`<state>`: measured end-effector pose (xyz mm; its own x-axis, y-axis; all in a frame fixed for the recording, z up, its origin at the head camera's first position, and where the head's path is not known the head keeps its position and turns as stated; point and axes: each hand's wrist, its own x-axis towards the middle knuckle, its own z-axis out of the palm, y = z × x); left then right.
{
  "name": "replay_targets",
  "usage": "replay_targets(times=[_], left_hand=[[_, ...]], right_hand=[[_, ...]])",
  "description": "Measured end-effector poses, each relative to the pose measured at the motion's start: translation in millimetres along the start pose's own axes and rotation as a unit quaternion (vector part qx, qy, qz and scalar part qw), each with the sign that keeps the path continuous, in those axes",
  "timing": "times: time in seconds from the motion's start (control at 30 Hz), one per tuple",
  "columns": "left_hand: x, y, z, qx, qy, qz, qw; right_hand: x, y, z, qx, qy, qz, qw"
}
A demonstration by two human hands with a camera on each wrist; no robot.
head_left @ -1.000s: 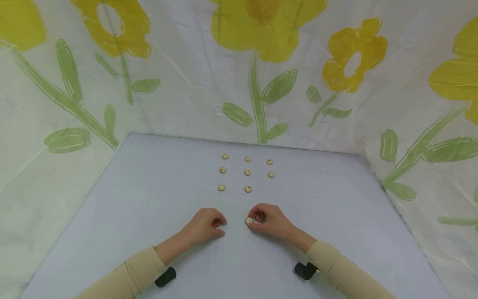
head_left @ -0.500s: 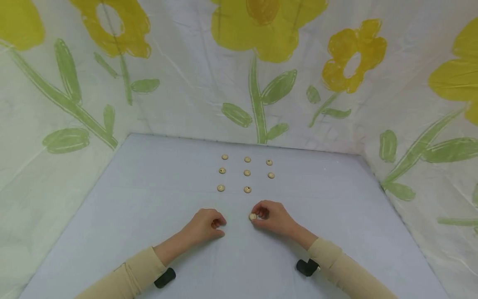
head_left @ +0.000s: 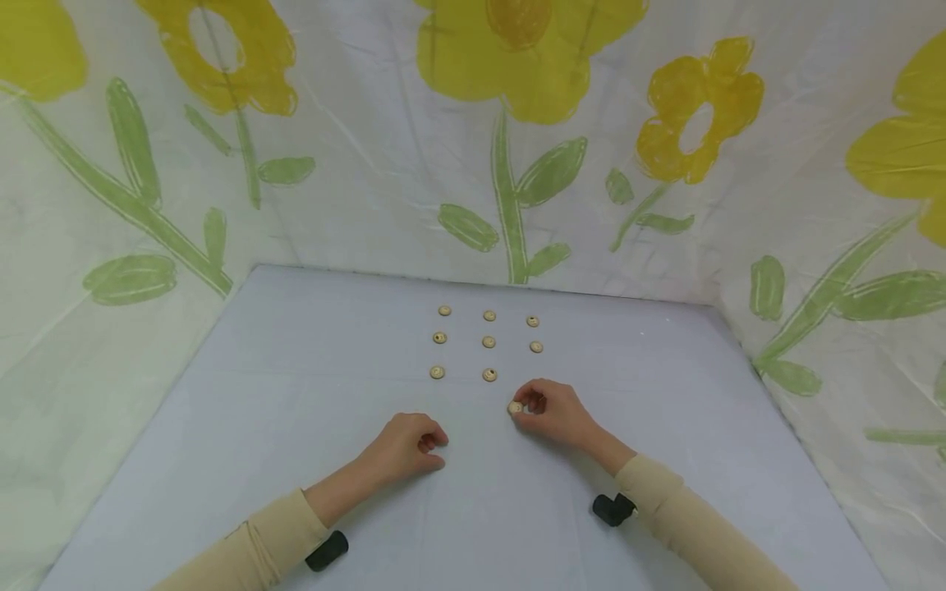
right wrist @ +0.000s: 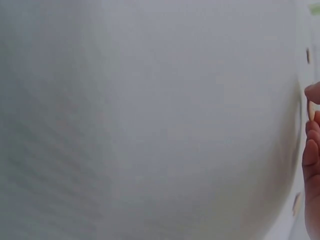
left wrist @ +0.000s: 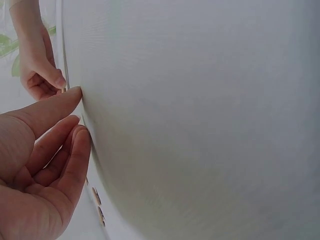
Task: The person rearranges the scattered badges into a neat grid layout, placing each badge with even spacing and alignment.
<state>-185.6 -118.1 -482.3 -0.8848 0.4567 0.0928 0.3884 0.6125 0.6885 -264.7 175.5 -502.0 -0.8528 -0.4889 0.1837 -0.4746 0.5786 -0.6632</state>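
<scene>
My right hand [head_left: 556,414] pinches a small round wooden disc [head_left: 515,408] between thumb and fingers, low over the pale table. In the right wrist view, the fingertips [right wrist: 313,93] and the disc's thin edge [right wrist: 311,109] show at the right border. My left hand [head_left: 406,447] holds nothing; its fingers are loosely bent and its fingertips are at the tabletop, as the left wrist view also shows with that hand [left wrist: 50,170]. Beyond both hands, several like discs lie flat in rows, among them a front middle one [head_left: 489,375] and a front left one [head_left: 438,373]. Dark marks on them are too small to read.
A pale cloth covers the table [head_left: 296,369]. Behind it and at both sides hangs a white curtain [head_left: 355,205] with yellow flowers. Black wrist cameras, one on the left [head_left: 327,551] and one on the right [head_left: 613,510], sit under the sleeves.
My right hand has carried the pinched disc away to the right and farther forward, toward the rows. The left hand and the discs on the table have stayed in place.
</scene>
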Motion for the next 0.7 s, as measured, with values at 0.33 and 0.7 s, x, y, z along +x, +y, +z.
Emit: replay_targets(times=[0.33, 0.7], left_hand=[[-0.6, 1.1, -0.5, -0.004, -0.001, -0.002, 1.0000], [-1.4, 0.2, -1.2, -0.010, 0.002, 0.005, 0.9999]], right_hand=[[7, 12, -11, -0.015, 0.023, 0.027, 0.999], [13, 21, -22, -0.021, 0.038, 0.064, 0.997]])
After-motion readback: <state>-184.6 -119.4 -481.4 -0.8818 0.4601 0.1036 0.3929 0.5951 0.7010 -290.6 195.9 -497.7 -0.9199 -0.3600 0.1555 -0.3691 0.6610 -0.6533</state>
